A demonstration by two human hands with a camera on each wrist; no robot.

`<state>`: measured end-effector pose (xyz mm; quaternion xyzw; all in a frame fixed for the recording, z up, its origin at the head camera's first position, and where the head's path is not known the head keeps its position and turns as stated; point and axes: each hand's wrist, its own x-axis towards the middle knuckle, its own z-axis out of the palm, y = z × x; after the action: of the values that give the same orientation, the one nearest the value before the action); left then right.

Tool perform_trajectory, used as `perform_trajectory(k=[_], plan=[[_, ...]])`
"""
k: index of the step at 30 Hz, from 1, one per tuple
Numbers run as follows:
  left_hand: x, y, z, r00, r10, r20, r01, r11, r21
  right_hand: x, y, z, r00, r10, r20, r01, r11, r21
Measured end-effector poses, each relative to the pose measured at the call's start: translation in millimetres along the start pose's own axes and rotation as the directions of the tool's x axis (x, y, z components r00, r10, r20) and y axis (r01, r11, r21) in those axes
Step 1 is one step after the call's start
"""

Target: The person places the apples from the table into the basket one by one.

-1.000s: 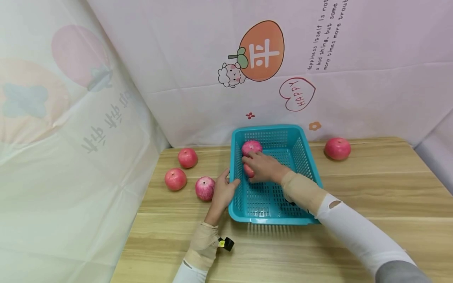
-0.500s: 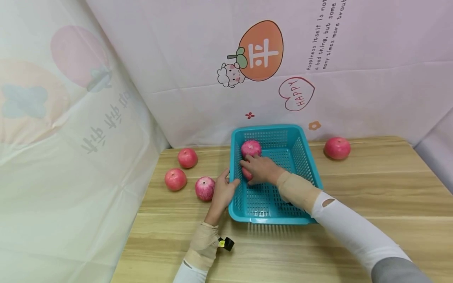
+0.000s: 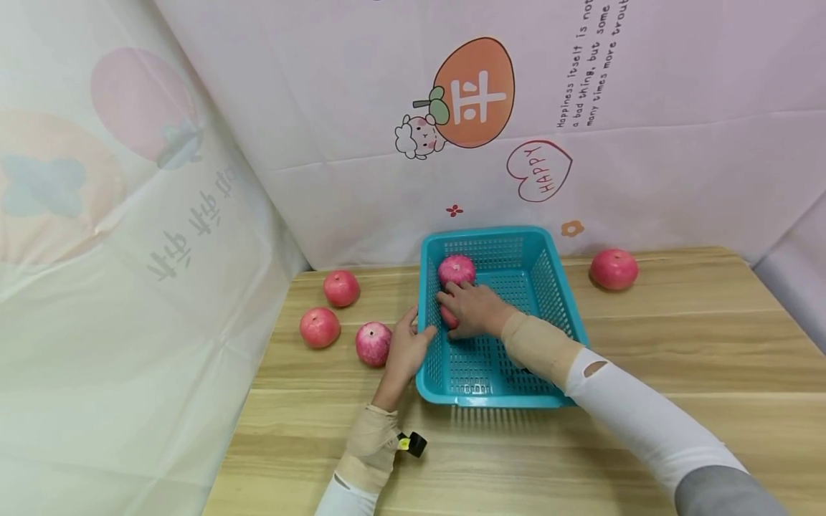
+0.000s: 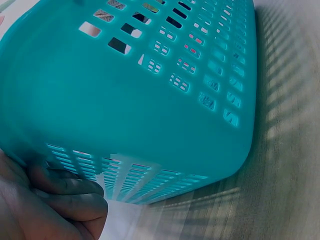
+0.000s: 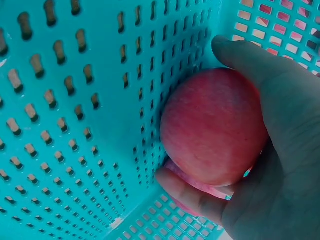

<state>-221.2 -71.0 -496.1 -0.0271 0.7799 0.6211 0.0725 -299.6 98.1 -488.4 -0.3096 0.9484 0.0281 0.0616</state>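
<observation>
A teal plastic basket (image 3: pixel 454 400) with slotted walls stands on the wooden table. My left hand (image 3: pixel 406 351) grips its left rim, the thumb at the rim and curled fingers (image 4: pixel 75 195) outside the wall. Inside the basket my right hand (image 3: pixel 476 310) holds a pinkish-red apple (image 5: pixel 215 130) low by the left wall. Thumb and fingers lie on opposite sides of this apple in the right wrist view. Just behind it sits a streaked pink apple (image 3: pixel 457 268), in the far left corner of the basket.
Left of the basket lie a streaked apple (image 3: pixel 373 343), close to my left hand, and two plain pinkish-red apples, one nearer (image 3: pixel 319 327) and one farther (image 3: pixel 341 288). Another apple (image 3: pixel 614 269) rests right of the basket. A printed cloth (image 3: pixel 361 179) hangs behind the table (image 3: pixel 677 344).
My right hand has shifted slightly left and toward me inside the basket, still holding the apple. The left hand and the basket stay in place.
</observation>
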Motion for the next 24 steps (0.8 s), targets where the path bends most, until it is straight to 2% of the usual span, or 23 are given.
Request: perform_trajectory(k=[7,17,22,24], plan=[[-0.5,2.8,-0.5,1.0,-0.007,0.024,0.008,1.0,-0.023,-2.3,-1.2,-4.2,0.999,-0.015,-0.039,0.014,0.999,-0.039],[-28.2,42.9,-3.6,1.0,-0.006,0.019,0.006,1.0,0.016,-4.7,-1.2,-10.0,0.999,-0.013,-0.052,0.008,0.995,-0.102],[-28.3,44.1,-3.7,1.0,-0.003,0.023,0.003,1.0,0.002,-6.9,-2.4,-15.4,0.997,-0.021,-0.072,0.011,0.989,-0.149],[-22.7,36.2,-2.9,1.0,-0.007,0.019,0.007,1.0,-0.005,-8.2,-3.0,-17.2,0.996,-0.027,-0.081,0.014,0.987,-0.161]])
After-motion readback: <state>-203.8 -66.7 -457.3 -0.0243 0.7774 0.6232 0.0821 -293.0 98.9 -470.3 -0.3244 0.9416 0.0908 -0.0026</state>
